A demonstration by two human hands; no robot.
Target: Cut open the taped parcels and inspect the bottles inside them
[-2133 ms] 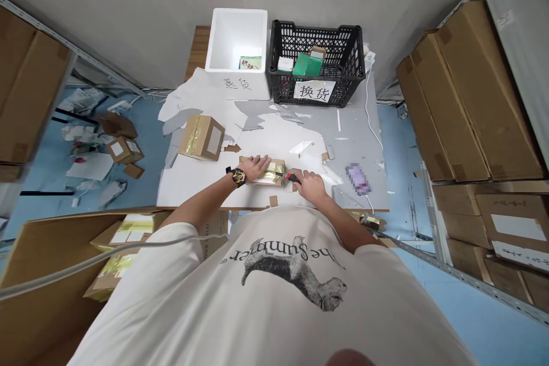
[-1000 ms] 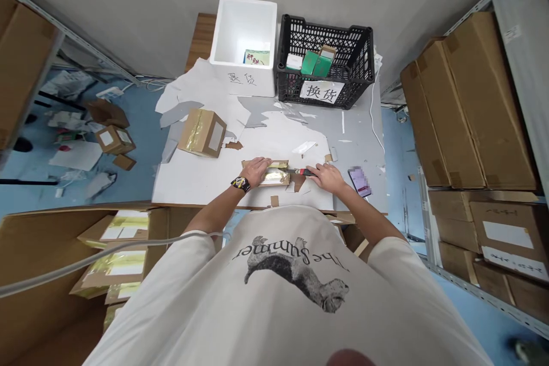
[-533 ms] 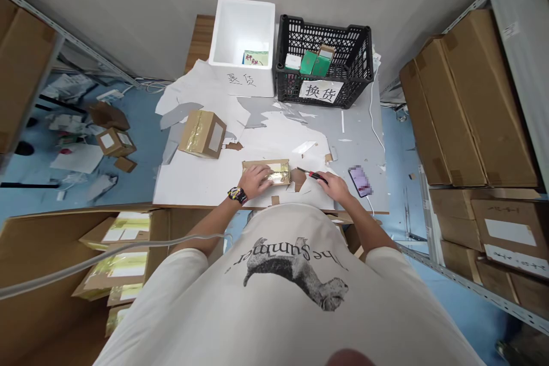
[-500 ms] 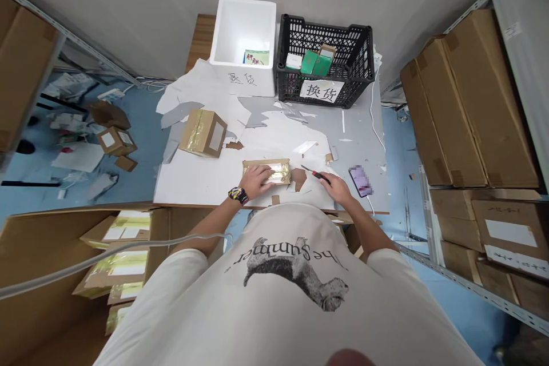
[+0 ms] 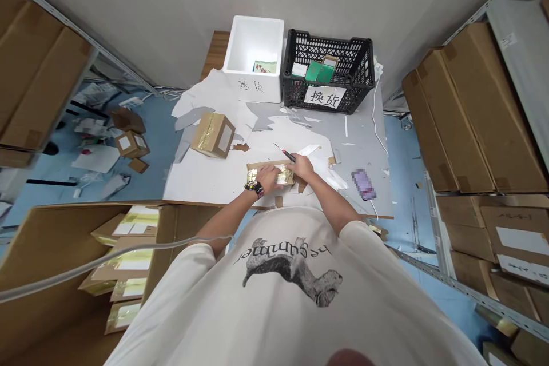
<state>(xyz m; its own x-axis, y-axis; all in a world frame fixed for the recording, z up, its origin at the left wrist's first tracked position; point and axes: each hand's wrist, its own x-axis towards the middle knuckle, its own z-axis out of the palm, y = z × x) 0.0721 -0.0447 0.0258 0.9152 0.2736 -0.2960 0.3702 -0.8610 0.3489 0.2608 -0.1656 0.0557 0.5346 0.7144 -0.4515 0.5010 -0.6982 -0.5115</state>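
Nearest, the left hand is lying over the taped cardboard box, pinching or not I can't tell; the long axis is running sideways beneath it, toward the right hand, which is clutching a utility knife by the box's end.

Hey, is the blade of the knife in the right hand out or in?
Out: the thin blade shows beyond the red-and-black handle held in the right hand.
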